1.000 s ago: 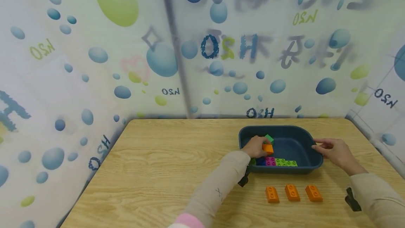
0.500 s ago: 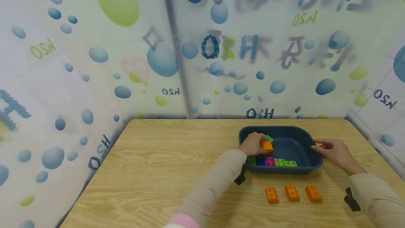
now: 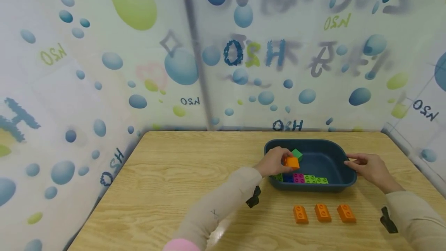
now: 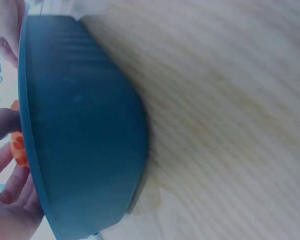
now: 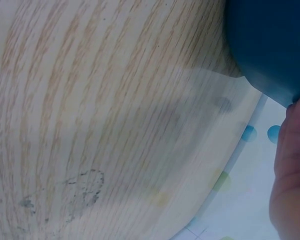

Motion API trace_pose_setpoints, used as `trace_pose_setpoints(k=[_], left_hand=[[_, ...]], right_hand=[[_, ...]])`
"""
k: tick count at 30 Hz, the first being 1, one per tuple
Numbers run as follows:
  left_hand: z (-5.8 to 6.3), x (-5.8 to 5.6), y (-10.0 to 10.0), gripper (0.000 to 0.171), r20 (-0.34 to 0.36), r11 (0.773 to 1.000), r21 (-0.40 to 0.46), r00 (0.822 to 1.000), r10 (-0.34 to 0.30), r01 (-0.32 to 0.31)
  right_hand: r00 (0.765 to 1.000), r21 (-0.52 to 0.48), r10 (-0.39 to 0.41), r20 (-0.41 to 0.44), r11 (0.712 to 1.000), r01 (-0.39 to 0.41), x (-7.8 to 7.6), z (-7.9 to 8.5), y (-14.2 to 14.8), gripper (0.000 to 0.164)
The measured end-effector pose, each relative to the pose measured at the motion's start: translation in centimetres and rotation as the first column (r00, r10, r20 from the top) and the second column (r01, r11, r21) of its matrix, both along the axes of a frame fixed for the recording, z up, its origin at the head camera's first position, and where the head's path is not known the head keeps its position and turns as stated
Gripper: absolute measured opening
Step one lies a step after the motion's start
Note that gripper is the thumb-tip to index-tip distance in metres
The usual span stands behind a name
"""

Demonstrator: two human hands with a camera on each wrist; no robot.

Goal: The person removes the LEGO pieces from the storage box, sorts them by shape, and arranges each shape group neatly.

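Observation:
My left hand [image 3: 272, 162] pinches an orange toy building brick [image 3: 292, 163] between thumb and fingers, over the left part of a dark blue plastic tub [image 3: 329, 187]. In the left wrist view, the tub's outer wall [image 4: 85, 125] hides part of the fingers, and round studs show on the orange brick [image 4: 19, 150]. My right hand [image 3: 374, 167] holds the tub's right rim with thumb and fingertips. From the right wrist, the fingers [image 5: 292, 150] touch the tub's outside. Inside lie a green brick [image 3: 297, 155], a magenta brick [image 3: 298, 178], lime bricks [image 3: 309, 179] and a blue one [image 3: 287, 178].
Three orange bricks [image 3: 322, 212] stand in a row on the wooden table [image 3: 174, 173], in front of the tub. A patterned wall sheet [image 3: 244, 88] rises behind the table's far edge. Dark wrist devices [image 3: 254, 196] hang under both sleeves.
My left hand has drawn a little to the left with the orange brick, and more of the green brick shows behind it. The right hand keeps its place on the rim.

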State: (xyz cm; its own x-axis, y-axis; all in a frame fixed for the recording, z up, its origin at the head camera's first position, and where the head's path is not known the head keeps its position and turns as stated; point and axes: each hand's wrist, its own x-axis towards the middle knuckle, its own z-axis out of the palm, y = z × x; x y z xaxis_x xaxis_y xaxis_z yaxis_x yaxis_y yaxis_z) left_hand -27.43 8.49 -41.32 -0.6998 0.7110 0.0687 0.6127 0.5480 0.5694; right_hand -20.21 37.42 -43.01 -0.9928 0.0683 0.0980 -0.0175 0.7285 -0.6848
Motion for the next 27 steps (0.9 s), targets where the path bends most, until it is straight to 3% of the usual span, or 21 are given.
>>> trace_pose_setpoints(k=[7,15,19,22,27], left_hand=[[0.6,1.8,-1.2,0.036,-0.017,0.999,0.027,1.0,-0.017,0.017],[2.1,3.3,-2.2,0.036,-0.063,0.994,0.031,0.993,-0.102,0.104],[2.7,4.1,-3.1,0.035,-0.045,0.991,0.04,0.991,-0.126,0.127],[2.8,4.8,-3.8,0.034,-0.019,0.99,0.051,0.991,-0.131,0.132],[1.9,5.7,-5.0,0.035,-0.013,0.988,0.061,0.99,-0.144,0.144]], right_hand=[[1.0,-0.008,-0.001,0.0,1.0,0.001,0.0,-0.1,0.0,0.051],[1.0,-0.01,0.0,-0.002,1.0,0.0,0.0,0.1,-0.1,0.05],[1.0,-0.013,-0.002,0.001,1.0,0.002,-0.1,0.1,-0.1,0.051],[1.0,-0.017,-0.003,0.006,1.0,0.004,-0.1,0.1,0.0,0.052],[1.0,-0.022,-0.006,0.013,1.0,0.006,0.0,0.0,0.1,0.052]])
